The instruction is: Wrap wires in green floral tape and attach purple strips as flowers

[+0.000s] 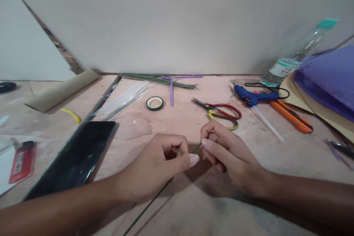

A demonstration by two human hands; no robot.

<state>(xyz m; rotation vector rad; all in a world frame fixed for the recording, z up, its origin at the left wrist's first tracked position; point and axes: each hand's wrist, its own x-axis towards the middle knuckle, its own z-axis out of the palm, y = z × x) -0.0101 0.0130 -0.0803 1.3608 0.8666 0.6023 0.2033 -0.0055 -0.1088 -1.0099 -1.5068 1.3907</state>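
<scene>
Between thumb and finger, my left hand (168, 158) pinches a thin green floral wire (151, 202), which slants down past the wrist to the bottom edge. My right hand (225, 151) grips the wire's upper tip, thumb pressed against the fingers. A short stretch of wire shows between the two hands. Just beyond the right hand lie scissors (226, 110) with one red and one olive handle loop. A roll of dark green tape (155, 103) rests flat farther back, near a purple strip (172, 92) and a bundle of green wires (166, 82).
At the left are a black phone (74, 158), a red lighter (23, 162), a cardboard tube (62, 90) and clear sticks (124, 97). On the right lie a blue glue gun (256, 96), an orange cutter (293, 118), a bottle (290, 62) and purple sheets (329, 77).
</scene>
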